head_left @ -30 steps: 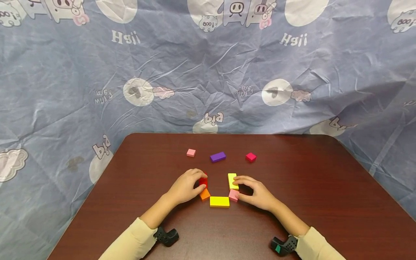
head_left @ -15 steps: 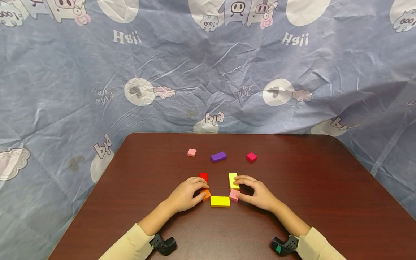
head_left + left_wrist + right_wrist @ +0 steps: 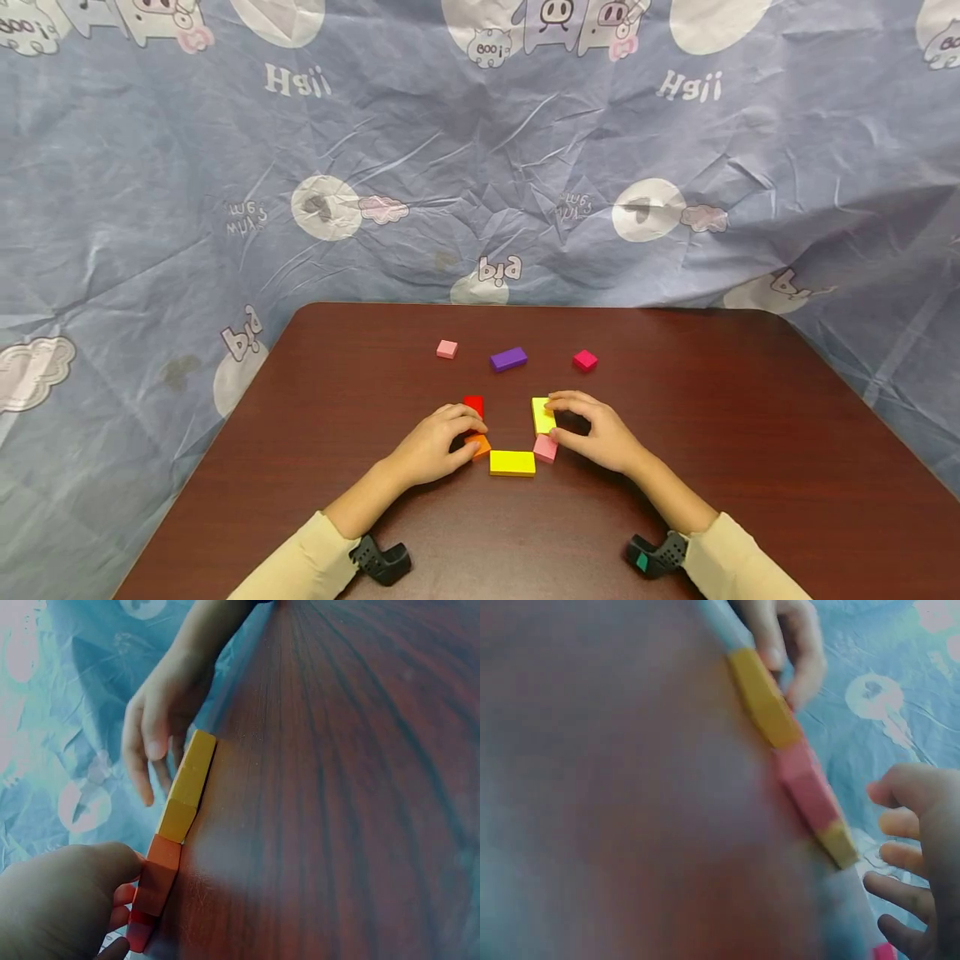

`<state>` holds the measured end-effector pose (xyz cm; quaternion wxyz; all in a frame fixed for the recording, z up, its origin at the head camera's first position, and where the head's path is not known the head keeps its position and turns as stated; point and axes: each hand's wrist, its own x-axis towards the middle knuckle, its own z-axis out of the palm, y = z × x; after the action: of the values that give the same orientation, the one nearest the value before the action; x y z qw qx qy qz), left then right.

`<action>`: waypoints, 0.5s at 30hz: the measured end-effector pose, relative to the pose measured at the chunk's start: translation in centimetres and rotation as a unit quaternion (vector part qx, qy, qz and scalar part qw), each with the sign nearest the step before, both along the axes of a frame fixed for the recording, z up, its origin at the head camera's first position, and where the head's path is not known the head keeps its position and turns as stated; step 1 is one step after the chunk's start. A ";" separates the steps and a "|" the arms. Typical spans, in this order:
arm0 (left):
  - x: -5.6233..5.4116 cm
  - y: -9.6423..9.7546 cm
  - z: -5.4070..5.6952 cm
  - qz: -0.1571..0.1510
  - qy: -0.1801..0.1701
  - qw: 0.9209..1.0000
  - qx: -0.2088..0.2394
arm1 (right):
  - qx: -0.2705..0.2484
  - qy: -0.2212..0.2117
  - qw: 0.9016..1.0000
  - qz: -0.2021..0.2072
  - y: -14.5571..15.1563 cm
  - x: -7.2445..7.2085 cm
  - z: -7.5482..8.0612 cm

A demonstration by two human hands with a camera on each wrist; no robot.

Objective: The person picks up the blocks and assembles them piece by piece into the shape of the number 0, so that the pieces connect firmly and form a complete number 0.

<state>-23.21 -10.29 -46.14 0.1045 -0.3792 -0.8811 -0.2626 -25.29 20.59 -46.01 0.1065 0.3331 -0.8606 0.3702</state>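
**Five blocks form a U, three lie apart**

In the head view, the left hand bends its thumb and index finger and pinches the orange block; the red block reaches out beyond these fingertips. The front yellow block lies just to the right of the left thumb. The right hand has its fingertips near the side yellow block and its thumb near the pink block. These five make an open U between the two hands' fingers, so this part seems nearly done, maybe with some straightening needed. Farther out than all fingertips, on the table, lie the pale pink block, the purple block and the crimson block; in my judgement, these three are what is left.

In the left wrist view, the left thumb is against the orange block, and the red block is beside the lower fingers.

In the right wrist view, which is partly blurred, the right fingers are loosely bent and hold nothing; a gap shows between them and the pink block.
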 end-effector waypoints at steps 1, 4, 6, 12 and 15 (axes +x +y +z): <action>0.0 0.0 0.0 0.001 -0.001 1.000 0.000 | 0.000 0.002 1.000 -0.011 0.1 -0.5 0.2; 0.0 0.1 0.0 0.003 -0.004 1.000 -0.001 | -0.004 0.003 0.998 -0.056 0.7 -2.2 1.0; 0.0 0.1 0.0 0.004 -0.008 1.000 -0.001 | -0.003 -0.002 0.996 -0.091 1.2 -3.6 1.5; 0.1 0.0 0.0 0.008 -0.019 1.000 -0.005 | 0.024 -0.046 0.982 -0.184 2.6 -7.1 2.8; 0.1 0.0 0.0 0.010 -0.021 1.000 -0.006 | 0.046 -0.075 0.975 -0.206 3.0 -8.2 2.9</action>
<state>-23.10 -10.25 -46.16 0.0864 -0.3657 -0.8882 -0.2645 -33.46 23.58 -43.09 0.1003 0.1248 -0.9324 0.3241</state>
